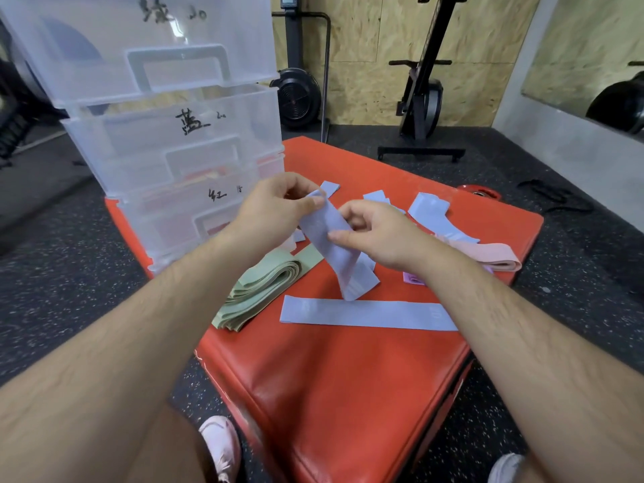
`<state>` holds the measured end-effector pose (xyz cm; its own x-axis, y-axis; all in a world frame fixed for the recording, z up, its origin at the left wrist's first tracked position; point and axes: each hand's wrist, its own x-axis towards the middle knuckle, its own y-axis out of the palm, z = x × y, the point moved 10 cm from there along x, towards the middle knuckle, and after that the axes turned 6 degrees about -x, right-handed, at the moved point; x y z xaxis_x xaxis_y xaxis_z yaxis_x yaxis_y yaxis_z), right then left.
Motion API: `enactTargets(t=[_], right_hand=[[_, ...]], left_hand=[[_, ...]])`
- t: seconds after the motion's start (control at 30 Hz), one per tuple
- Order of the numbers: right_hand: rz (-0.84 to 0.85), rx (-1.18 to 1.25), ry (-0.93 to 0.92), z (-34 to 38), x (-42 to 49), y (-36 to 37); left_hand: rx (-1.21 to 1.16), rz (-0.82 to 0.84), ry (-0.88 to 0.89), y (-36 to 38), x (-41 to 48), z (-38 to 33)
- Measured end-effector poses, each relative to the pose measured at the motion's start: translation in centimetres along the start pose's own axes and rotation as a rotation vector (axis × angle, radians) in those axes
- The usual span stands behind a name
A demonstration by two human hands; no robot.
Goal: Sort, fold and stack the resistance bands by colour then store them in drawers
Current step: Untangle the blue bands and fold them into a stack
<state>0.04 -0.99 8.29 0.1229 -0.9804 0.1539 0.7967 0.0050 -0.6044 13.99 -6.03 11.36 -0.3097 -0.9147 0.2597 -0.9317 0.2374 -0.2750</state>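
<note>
A blue resistance band (334, 252) hangs above the red mat (341, 371), held by both hands. My left hand (271, 210) pinches its top end. My right hand (376, 235) pinches its right edge at mid-length. Its lower end touches another blue band (366, 314) lying flat across the mat. A stack of folded green bands (258, 291) lies left of that. More blue bands (432, 214) lie scattered behind my hands, and pink bands (495, 256) lie at the right. Clear plastic drawers (174, 141) with handwritten labels stand stacked at the mat's left rear corner.
A small purple band (413, 278) peeks out under my right wrist. Gym machines (421, 99) stand against the wooden back wall. A red weight plate (479, 192) lies past the mat's far edge. My shoes (219, 444) are on the speckled floor below the mat.
</note>
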Motion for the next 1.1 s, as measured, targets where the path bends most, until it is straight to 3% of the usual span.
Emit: enactTargets(t=[0.17, 0.47, 0.87, 1.0, 1.1], right_hand=[[0.133, -0.151, 0.094, -2.3, -1.0, 0.5], [0.182, -0.637, 0.233, -6.0, -4.6, -2.9], [0.011, -0.421, 0.433, -12.1, -10.7, -10.6], [-0.061, -0.405, 0.506, -14.8, -12.3, -10.3], [-0.072, -0.39, 0.517, -15.8, -13.1, -9.1]], left_hand=[[-0.118, -0.067, -0.067, -2.5, 0.7, 1.4], [-0.079, -0.099, -0.168, -4.6, 1.3, 4.4], [0.205, 0.026, -0.247, -2.9, -1.9, 7.6], [0.522, 0.06, -0.102, -0.6, -3.6, 7.1], [0.608, 0.119, 0.021, 1.3, -4.6, 7.2]])
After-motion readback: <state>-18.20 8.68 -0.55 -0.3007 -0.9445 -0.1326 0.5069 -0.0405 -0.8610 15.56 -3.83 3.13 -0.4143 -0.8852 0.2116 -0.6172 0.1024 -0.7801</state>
